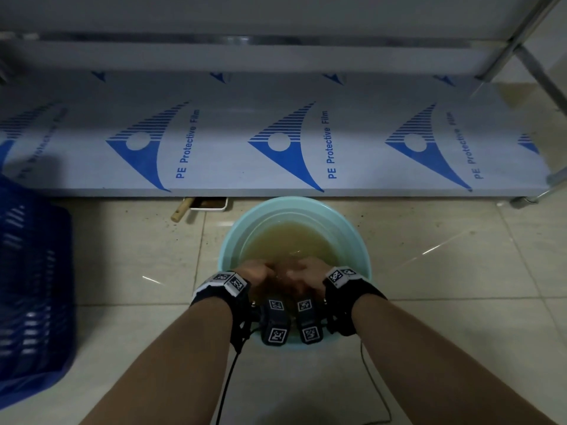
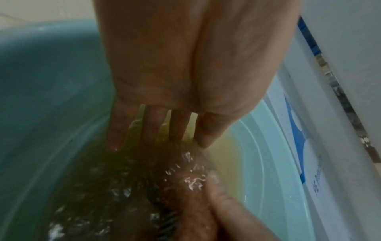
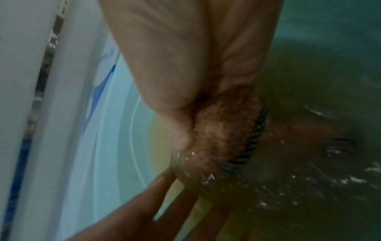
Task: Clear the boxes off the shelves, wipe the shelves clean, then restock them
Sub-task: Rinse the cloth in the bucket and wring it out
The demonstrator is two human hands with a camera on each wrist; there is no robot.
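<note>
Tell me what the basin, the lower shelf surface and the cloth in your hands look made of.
Basin: looks like smooth pale-green plastic, with moulded rings. Lower shelf: probably metal under printed "PE Protective Film". Cloth: fuzzy brownish fabric with a stitched dark edge, soaked; fibre unclear.

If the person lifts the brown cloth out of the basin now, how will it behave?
The cloth is soaked in murky water, so it will likely hang limp, drip, and feel heavy. The right hand grips it bunched, suggesting it is soft.
</note>
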